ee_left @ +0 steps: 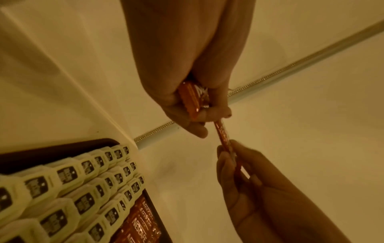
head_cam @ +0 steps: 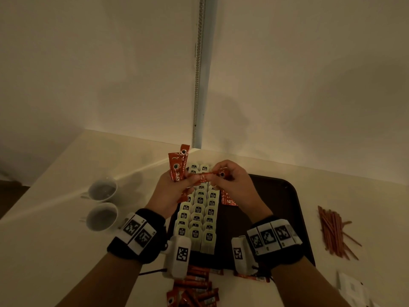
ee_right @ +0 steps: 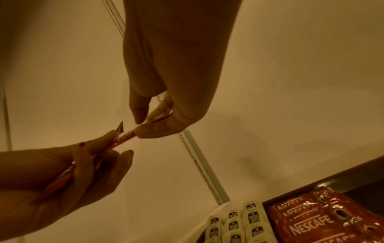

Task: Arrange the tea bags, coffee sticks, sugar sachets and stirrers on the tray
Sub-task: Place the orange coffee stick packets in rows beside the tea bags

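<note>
Head view: both hands raised above the tray [head_cam: 287,196], one coffee stick [head_cam: 209,176] stretched between them
Left hand [head_cam: 174,191]: grips a bunch of sticks [head_cam: 178,166] — two tops show
Right hand [head_cam: 234,185]: pinches the stick's other end
Tea bags [head_cam: 200,209]: three rows on the tray
Cups [head_cam: 102,203]: two — left on the worktop [head_cam: 55,251]
Stirrers [head_cam: 334,232]: loose pile, right

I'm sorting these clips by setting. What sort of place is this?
Probably a hotel room or office tea corner, though that's a guess. A dark tray holds rows of tea bags and coffee sticks; two white cups stand on a pale counter set into a plain wall corner.
</note>
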Demonstrator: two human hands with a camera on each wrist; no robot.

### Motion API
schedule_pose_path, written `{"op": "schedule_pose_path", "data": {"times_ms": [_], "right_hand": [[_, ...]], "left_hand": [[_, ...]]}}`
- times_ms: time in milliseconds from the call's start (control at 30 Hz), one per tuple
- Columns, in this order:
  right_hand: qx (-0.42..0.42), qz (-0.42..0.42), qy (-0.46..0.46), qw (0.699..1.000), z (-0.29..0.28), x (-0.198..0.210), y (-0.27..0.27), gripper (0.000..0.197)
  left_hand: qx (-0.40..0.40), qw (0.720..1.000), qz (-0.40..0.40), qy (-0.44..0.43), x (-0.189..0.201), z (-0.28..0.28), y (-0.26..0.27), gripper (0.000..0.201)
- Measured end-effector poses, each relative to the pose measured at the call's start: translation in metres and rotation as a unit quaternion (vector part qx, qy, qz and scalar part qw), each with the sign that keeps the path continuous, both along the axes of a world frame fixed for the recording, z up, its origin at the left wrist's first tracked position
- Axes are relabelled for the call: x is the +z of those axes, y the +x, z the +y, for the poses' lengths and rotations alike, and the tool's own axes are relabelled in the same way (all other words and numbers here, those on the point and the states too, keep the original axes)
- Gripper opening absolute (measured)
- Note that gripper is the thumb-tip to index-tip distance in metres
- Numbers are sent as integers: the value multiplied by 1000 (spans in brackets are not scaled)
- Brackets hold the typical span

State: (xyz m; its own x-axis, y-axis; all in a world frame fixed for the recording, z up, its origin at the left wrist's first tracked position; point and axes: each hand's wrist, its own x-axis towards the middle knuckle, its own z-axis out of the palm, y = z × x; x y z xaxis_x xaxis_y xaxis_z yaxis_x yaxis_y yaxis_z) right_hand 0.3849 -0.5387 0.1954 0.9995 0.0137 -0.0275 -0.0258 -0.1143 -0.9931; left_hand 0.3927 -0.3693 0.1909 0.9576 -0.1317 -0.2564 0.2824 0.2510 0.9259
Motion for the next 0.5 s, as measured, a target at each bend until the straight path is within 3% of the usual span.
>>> {"op": "schedule_pose_path", "data": {"times_ms": [100,233,500], "right_hand": [[23,14,-4,1000,5,-2,0,25],[47,45,40,997,7,-7,-1,20],[0,103,74,992,-6,-3,2,15]], "left_hand": [[4,999,-31,41,1,-2,0,13],[0,997,-40,64,4,-2,-2,13],[44,994,-31,98,5,4,0,6]]}}
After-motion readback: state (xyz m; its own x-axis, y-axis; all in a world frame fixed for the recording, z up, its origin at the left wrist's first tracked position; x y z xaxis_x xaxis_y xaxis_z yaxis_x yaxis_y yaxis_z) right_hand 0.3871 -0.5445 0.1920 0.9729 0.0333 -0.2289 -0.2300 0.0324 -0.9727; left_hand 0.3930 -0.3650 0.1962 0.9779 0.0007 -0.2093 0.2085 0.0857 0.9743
